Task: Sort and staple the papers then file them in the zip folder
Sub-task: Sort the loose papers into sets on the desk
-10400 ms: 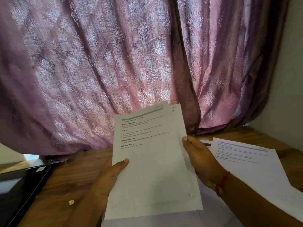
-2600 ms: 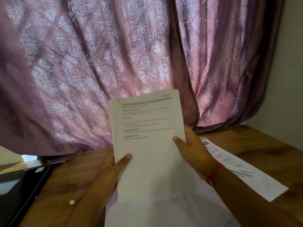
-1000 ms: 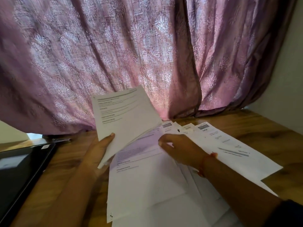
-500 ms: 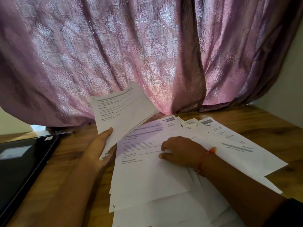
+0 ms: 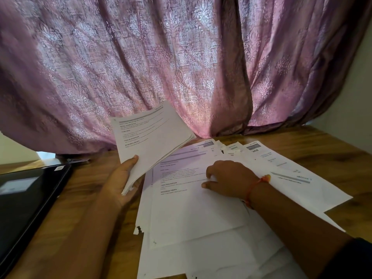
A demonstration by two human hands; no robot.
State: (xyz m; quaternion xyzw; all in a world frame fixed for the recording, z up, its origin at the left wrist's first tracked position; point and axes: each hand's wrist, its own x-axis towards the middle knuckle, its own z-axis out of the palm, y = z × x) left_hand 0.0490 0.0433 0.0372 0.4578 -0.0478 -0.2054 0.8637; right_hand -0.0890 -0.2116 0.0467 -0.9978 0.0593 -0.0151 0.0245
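My left hand (image 5: 122, 178) grips a thin stack of printed sheets (image 5: 153, 141), lifted and tilted to the left above the wooden table (image 5: 86, 190). Several more printed papers (image 5: 193, 214) lie fanned out on the table in front of me. My right hand (image 5: 227, 178) rests on the top sheet of that spread, fingers curled down onto the paper near its right edge. A further sheet (image 5: 291, 178) sticks out to the right from under the spread. A dark flat folder (image 5: 26, 198) lies at the left edge.
A pink patterned curtain (image 5: 161, 67) hangs right behind the table's far edge. A small metal clip (image 5: 77, 161) lies by the folder's far corner. Bare wood shows at the right (image 5: 332, 150), and a pale wall (image 5: 354, 97) closes that side.
Both hands held the stack upright earlier. My right hand has let go and come down onto the spread papers, while my left hand has tilted the stack away to the left.
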